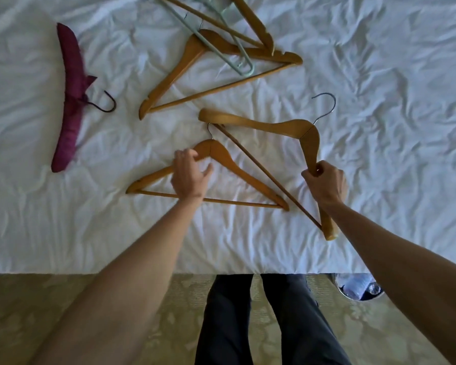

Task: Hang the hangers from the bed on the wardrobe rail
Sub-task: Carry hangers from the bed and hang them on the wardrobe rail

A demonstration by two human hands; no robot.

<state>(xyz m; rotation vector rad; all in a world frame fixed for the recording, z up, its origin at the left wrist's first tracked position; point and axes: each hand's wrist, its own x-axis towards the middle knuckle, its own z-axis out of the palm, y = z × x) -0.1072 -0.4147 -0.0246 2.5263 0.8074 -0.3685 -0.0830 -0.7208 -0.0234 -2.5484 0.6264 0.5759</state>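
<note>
Hangers lie scattered on the bed [379, 233]. Right hand [325, 184] grips one wooden hanger [309, 139] by its arm at centre right; left hand [188, 176], fingers loosely spread, touches another's [229, 164] shoulder. Stiff, light, probably smooth: best gripped near the hook.

You have five wooden hangers [248, 177] on the bed [379, 75]: two near you, three in the pile at the far edge, though that pile is partly cut off, so the count there is unsure. One padded maroon hanger [70, 101] and one pale green hanger [221, 46] lie there too.
</note>
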